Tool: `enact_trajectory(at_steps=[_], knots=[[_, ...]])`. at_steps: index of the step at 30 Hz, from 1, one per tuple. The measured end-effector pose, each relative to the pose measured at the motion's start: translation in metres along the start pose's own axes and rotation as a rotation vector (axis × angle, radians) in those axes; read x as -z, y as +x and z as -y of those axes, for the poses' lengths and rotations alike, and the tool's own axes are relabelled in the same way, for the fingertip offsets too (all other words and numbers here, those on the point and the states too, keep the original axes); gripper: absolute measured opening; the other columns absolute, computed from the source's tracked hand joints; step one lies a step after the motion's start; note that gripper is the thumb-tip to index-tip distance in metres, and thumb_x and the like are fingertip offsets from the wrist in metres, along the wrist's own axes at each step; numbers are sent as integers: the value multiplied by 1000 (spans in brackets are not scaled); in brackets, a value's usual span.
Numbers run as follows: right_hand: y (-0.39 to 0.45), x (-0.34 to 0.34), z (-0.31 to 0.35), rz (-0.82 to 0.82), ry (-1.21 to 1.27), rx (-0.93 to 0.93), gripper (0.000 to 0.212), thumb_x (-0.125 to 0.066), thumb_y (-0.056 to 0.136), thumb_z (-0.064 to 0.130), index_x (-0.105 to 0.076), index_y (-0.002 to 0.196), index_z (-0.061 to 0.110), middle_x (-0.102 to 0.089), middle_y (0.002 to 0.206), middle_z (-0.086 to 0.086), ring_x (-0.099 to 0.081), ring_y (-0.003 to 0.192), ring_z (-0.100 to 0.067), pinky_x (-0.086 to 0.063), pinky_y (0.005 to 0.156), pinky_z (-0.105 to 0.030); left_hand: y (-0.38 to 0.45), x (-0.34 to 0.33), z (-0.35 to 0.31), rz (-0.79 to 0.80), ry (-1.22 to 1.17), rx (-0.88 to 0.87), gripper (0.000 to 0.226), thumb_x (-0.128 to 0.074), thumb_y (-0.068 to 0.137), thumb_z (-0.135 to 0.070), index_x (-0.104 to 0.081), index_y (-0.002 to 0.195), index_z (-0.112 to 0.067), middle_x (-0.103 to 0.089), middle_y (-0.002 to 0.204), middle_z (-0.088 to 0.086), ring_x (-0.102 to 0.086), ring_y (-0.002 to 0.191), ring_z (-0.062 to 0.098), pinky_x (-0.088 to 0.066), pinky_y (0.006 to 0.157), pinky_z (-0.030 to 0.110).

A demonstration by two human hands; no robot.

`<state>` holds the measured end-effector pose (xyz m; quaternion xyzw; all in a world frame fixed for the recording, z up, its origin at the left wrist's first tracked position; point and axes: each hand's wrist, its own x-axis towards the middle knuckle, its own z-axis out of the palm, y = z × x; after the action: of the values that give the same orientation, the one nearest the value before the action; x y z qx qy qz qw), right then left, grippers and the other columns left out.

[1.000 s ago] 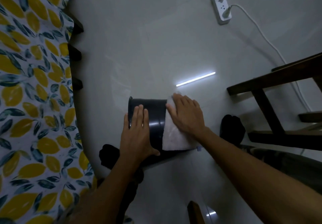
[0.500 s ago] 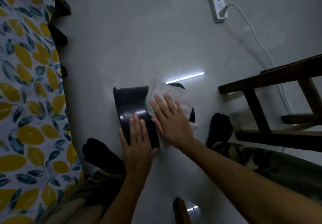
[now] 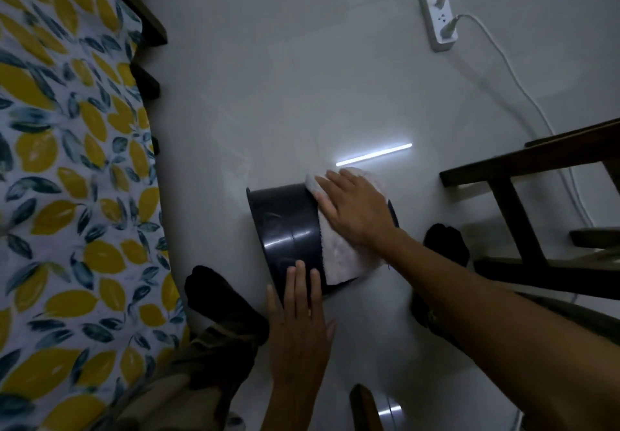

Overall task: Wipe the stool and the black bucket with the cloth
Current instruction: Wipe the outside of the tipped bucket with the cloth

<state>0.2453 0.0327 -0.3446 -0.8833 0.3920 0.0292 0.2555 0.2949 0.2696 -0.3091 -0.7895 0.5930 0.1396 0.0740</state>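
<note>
The black bucket (image 3: 285, 229) lies on its side on the grey floor, between my feet. A white cloth (image 3: 339, 259) is draped over its right part. My right hand (image 3: 355, 209) presses flat on the cloth, fingers spread and pointing left, near the bucket's far edge. My left hand (image 3: 298, 326) rests flat against the bucket's near side, fingertips on the black wall, steadying it. A dark wooden stool (image 3: 536, 202) stands to the right, only partly in view.
A bed with a yellow leaf-print sheet (image 3: 67, 179) fills the left side. A white power strip (image 3: 439, 18) with a cable lies at the back right. My black-socked feet (image 3: 218, 296) flank the bucket. A dark wooden piece (image 3: 364, 407) sits at the bottom edge.
My right hand has slid the cloth across the bucket, toward the far edge. My left hand has shifted lower, to the near side of the bucket. The bucket has turned slightly.
</note>
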Motion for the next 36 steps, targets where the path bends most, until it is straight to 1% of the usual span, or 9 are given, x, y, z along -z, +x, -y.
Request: enact_trajectory(at_steps=[3, 6, 10, 13, 22, 25, 30, 33, 36], knots=[[-39, -9, 3, -49, -8, -45, 56, -26, 109, 46, -54, 148, 18, -55, 153, -11, -47, 145, -33, -37, 120, -53, 11, 29, 1, -87, -69, -24, 124, -79, 64, -70, -24, 154, -4, -27, 161, 23, -26, 148, 39, -15, 121, 56], [-82, -20, 1, -27, 22, -75, 58, -24, 109, 51, -42, 156, 23, -39, 166, -8, -31, 156, -30, -27, 126, -55, 49, 51, 20, -97, -140, -34, 130, -61, 65, -86, -21, 157, -3, -18, 165, 20, -17, 152, 35, -13, 123, 54], [-135, -35, -5, -31, -33, -52, 61, -27, 109, 52, -31, 163, 23, -27, 171, -7, -20, 160, -29, -25, 126, -54, 91, 66, 37, 284, -9, 42, 164, -52, 42, -103, 10, 158, -5, 16, 164, 23, 12, 153, 38, 0, 123, 58], [-155, -42, -8, -2, -119, 19, 60, -27, 111, 48, -30, 163, 18, -24, 172, -10, -20, 160, -33, -32, 122, -58, 89, 56, 32, 507, -86, 137, 172, -61, 35, -99, 19, 155, -5, 20, 164, 21, 17, 152, 38, 2, 122, 55], [-114, -47, 8, 242, -100, 512, 60, -22, 110, 50, -24, 162, 20, -23, 172, -7, -19, 159, -29, -20, 127, -56, 40, 23, 15, 277, -128, 198, 164, -38, 36, -105, 6, 159, -6, 1, 167, 20, 1, 155, 34, -7, 124, 50], [-89, -38, 14, 315, -41, 452, 58, -26, 110, 47, -27, 162, 21, -23, 172, -4, -19, 160, -26, -12, 129, -50, 39, 16, 18, 242, -158, 218, 162, -39, 39, -106, -5, 159, -2, -8, 166, 22, -7, 154, 36, -14, 123, 54], [-39, -18, 30, 405, 15, 314, 56, -23, 111, 45, -43, 155, 18, -47, 161, -6, -45, 147, -26, -32, 123, -48, 23, 18, 0, 270, -163, 259, 162, -57, 40, -99, -7, 158, 0, -3, 166, 24, -1, 154, 39, -7, 123, 54], [-13, -12, 23, 505, 13, 124, 50, -24, 110, 47, -58, 139, 26, -62, 146, -4, -59, 130, -26, -42, 104, -43, 22, 22, -4, 321, -142, 281, 168, -63, 35, -97, -2, 158, 1, 5, 166, 24, 5, 153, 39, -6, 122, 54], [-13, -15, 4, 411, -40, -16, 49, -24, 109, 45, -66, 119, 20, -71, 127, -10, -66, 112, -29, -48, 96, -43, 26, 18, -1, 284, -151, 257, 168, -64, 34, -96, -4, 158, 0, 2, 166, 23, 1, 154, 38, -11, 122, 55]])
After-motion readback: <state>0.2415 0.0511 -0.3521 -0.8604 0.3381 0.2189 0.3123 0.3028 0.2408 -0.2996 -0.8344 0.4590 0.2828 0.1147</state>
